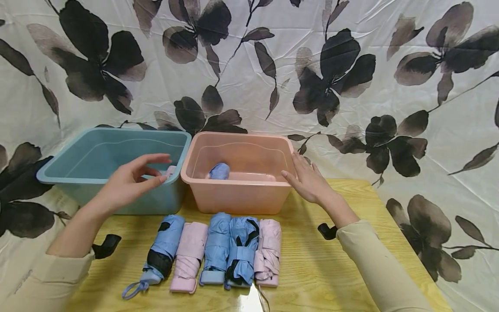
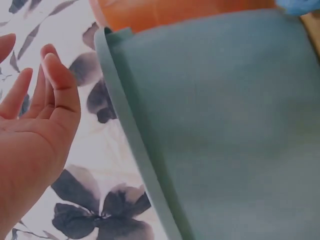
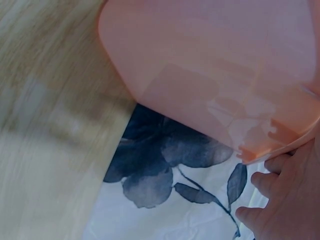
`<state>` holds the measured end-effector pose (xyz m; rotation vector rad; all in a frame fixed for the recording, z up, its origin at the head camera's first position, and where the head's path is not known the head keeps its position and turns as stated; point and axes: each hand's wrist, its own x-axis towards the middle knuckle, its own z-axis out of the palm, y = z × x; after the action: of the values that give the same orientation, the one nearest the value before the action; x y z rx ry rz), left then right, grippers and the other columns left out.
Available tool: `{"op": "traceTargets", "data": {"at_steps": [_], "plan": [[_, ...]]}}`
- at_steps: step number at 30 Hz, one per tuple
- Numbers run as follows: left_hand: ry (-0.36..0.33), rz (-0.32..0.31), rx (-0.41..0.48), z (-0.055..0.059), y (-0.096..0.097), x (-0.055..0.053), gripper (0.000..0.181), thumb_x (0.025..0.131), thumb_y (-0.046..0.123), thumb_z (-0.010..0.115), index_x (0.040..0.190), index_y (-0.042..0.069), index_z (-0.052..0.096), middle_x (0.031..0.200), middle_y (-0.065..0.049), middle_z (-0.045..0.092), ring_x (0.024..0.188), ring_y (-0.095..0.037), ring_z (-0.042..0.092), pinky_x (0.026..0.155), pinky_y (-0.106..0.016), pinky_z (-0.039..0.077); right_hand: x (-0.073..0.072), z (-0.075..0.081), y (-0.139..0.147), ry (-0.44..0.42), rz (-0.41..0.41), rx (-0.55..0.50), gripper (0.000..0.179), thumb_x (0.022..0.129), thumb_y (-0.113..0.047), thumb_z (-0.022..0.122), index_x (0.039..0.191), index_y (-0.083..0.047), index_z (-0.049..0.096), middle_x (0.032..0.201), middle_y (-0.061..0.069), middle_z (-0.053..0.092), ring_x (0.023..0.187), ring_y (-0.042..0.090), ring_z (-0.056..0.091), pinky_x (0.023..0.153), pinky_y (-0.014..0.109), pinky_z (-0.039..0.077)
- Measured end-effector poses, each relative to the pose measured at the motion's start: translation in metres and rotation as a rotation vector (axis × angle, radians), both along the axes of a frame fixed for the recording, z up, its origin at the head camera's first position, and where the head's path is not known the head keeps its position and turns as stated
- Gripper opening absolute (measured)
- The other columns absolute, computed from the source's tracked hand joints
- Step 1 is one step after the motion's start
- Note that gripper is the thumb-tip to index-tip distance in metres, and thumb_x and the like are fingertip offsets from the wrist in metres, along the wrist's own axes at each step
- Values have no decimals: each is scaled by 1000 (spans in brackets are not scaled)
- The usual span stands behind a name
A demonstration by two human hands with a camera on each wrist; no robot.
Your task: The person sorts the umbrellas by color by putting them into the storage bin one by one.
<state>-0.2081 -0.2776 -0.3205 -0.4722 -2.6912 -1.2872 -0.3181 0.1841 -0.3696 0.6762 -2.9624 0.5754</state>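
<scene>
My left hand [image 1: 130, 180] is over the front right of the teal bin [image 1: 113, 185], fingers loosely bent and holding nothing; the left wrist view shows the same hand [image 2: 40, 120] apart from the bin wall. Just beyond the thumb, part of a pale pink object [image 1: 170, 170] shows inside that bin. On the right side of the peach-pink bin [image 1: 238, 197], my right hand [image 1: 309, 182] touches the rim with its fingers extended. A rolled blue folding umbrella [image 1: 220, 171] lies inside the pink bin, partly hidden by the front wall.
Several folded umbrellas lie in a row before the bins: a blue one [image 1: 161, 247] with a wrist loop, a pink one [image 1: 190, 255], two more blue [image 1: 216, 247], [image 1: 242, 242] and another pink [image 1: 268, 251]. A floral cloth [image 1: 253, 65] hangs behind the wooden table [image 1: 312, 260].
</scene>
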Motion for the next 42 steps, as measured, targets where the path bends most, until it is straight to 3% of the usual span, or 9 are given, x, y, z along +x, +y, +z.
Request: {"op": "traceTargets", "data": {"at_steps": [4,10,15,21,24,27,31,38,42], "plan": [[27,-29,-1,-17,0,16,50,104,21,66,152,19,53,144,-5,57,105,-4,61,75,-24,53,1,0,2,3,-6,5,88,107,-64,28,166,-2,6,174,14,4,159,36,7,124,63,3],[4,-78,-30,-50,-2,31,47,103,16,67,148,12,55,139,-10,59,100,-4,61,77,-27,55,-1,-1,4,12,-4,3,88,108,-64,28,166,-3,6,174,16,6,159,36,8,124,64,3],[-33,-94,-55,-80,-3,36,46,102,15,69,145,9,57,135,-13,59,103,-8,62,77,-28,54,0,-1,3,8,-1,-6,88,107,-64,28,166,-3,7,174,17,7,159,36,7,124,63,4],[-53,-100,-116,-107,-5,33,45,99,14,72,142,6,60,135,-18,58,108,-29,61,74,-30,53,-1,-2,3,12,1,-4,88,108,-64,28,166,-2,9,174,17,7,159,36,8,124,64,4],[-33,-107,-176,-115,-6,30,46,98,16,74,140,5,61,136,-19,56,115,-37,59,79,-38,55,-1,-2,3,12,1,-2,88,108,-64,28,166,-2,8,174,16,6,159,36,8,124,64,4],[-10,-123,-232,-122,-7,29,50,96,20,76,141,4,60,140,-22,53,124,-47,54,89,-55,53,-1,-1,3,13,2,-5,88,108,-64,28,166,-2,9,174,15,6,159,36,8,124,63,3],[-45,-150,-253,-127,-9,27,60,96,27,76,147,3,55,146,-26,47,131,-55,45,94,-71,44,-2,-2,3,20,3,-1,88,108,-64,27,166,-1,8,174,16,6,159,36,8,124,63,3],[-198,-181,-260,-133,-9,15,79,94,40,76,156,3,43,155,-32,36,136,-59,41,95,-72,45,-2,-1,2,10,3,-4,88,107,-65,28,166,-3,7,174,14,5,159,35,7,125,62,3],[-263,-190,-247,-134,-8,6,85,89,38,81,155,0,43,152,-37,34,134,-60,42,96,-72,46,-2,-3,2,7,2,-8,88,107,-65,28,166,-3,8,174,15,6,159,36,8,125,62,3]]}}
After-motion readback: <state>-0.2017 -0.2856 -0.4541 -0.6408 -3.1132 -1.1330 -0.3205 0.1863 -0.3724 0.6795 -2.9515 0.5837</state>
